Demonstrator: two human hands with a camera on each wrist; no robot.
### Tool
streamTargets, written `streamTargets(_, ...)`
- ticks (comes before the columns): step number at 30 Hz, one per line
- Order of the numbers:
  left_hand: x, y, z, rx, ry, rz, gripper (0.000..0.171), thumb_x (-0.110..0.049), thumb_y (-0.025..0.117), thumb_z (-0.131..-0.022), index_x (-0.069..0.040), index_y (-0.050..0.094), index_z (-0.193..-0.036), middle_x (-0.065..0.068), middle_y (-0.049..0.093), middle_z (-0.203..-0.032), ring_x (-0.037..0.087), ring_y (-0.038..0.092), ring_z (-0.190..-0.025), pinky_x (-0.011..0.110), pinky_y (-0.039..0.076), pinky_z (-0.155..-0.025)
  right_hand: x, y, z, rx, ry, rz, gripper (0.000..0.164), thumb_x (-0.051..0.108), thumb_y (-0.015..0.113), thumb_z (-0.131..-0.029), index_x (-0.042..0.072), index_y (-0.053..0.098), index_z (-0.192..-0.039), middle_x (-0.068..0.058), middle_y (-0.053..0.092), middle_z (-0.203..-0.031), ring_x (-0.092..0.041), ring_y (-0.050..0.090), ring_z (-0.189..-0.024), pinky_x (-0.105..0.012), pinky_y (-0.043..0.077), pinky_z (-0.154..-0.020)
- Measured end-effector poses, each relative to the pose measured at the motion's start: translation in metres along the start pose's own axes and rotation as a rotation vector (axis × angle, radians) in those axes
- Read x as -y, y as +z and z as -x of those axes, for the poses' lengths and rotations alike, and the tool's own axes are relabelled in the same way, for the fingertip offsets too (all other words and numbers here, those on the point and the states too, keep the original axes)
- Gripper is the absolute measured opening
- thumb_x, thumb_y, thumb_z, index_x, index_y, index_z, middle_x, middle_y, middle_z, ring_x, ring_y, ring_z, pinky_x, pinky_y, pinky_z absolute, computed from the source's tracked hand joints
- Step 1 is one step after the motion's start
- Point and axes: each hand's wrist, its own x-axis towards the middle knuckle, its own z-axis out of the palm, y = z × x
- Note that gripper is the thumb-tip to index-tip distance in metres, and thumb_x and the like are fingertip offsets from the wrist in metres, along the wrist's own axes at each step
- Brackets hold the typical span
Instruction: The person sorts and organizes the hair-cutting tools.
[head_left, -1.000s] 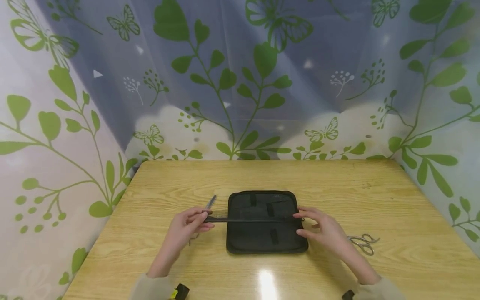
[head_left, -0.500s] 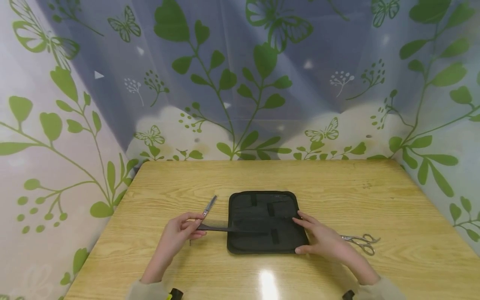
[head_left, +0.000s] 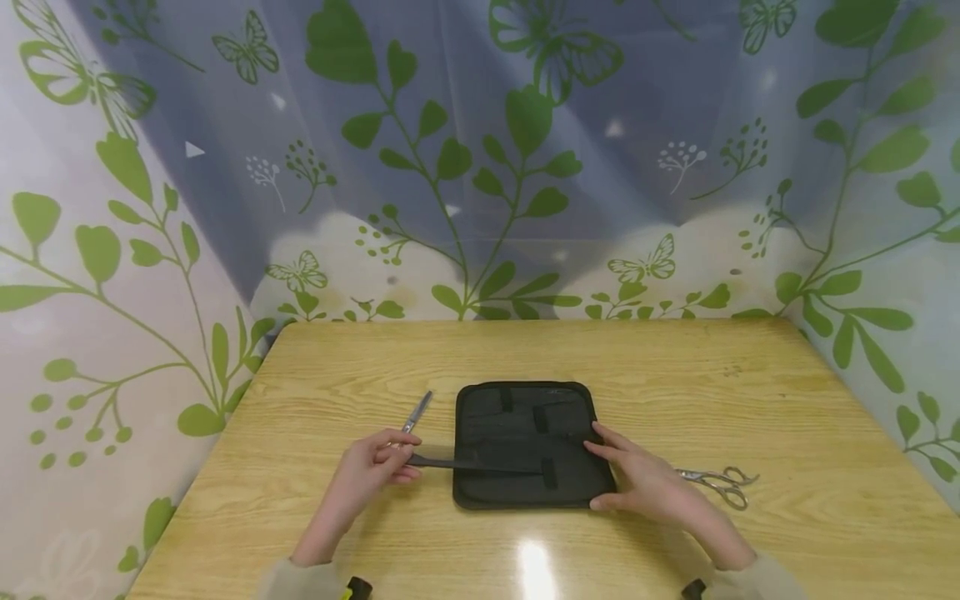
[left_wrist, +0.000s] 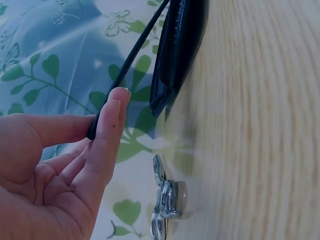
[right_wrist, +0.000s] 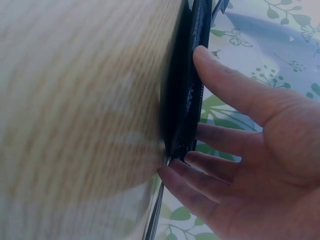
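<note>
A black comb (head_left: 480, 467) lies slantwise over an opened black case (head_left: 517, 421), its thin end near the loop (head_left: 551, 473) in the case's front half. My left hand (head_left: 363, 469) pinches the comb's other end between thumb and fingers. In the left wrist view, the comb (left_wrist: 135, 54) slopes up to the case (left_wrist: 182, 45). At the case's right side, my right hand (head_left: 647, 483) rests with spread fingers. The right wrist view shows its thumb (right_wrist: 220, 75) on the case (right_wrist: 185, 85) and the fingertips by its edge. Whether the comb's tip is inside the loop is unclear.
Metal scissors (head_left: 418, 408) lie left of the case, partly behind my left hand. Another pair of scissors (head_left: 726, 483) lies to the right, partly covered by my right hand. The wooden table (head_left: 637, 358) ends at a leaf-patterned curtain (head_left: 660, 167).
The comb has moved nearer to me, from the case's middle to the front loop. My right fingers have left the comb's end and come down on the case's right edge.
</note>
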Motion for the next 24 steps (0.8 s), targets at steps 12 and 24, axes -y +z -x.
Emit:
streamTargets(12,0.0040,0.0022,0.0042,0.047,0.077,-0.287,0.044,-0.013,0.072,-0.077,-0.004,0.062,-0.119,0.015,0.066,-0.111,0.014,0.062,-0.082,0.031,0.056,-0.071,0.0026,-0.0011,0.0004,0.011,-0.003,0.014,0.081,0.047,0.071,-0.073,0.004,0.045,-0.136,-0.019,0.025,-0.151,-0.040,0.030,-0.130,-0.062,0.038,-0.095)
streamTargets(24,0.0074,0.0032,0.0010,-0.002,0.174,-0.446,0.048,-0.001,0.072,-0.074,-0.010,0.061,-0.120,0.010,0.068,-0.106,0.013,0.063,-0.080,0.029,0.056,-0.067,0.0033,-0.0022,-0.0012,0.021,0.015,0.004,0.081,0.047,0.072,-0.072,0.005,0.046,-0.136,-0.018,0.025,-0.152,-0.040,0.029,-0.131,-0.062,0.037,-0.096)
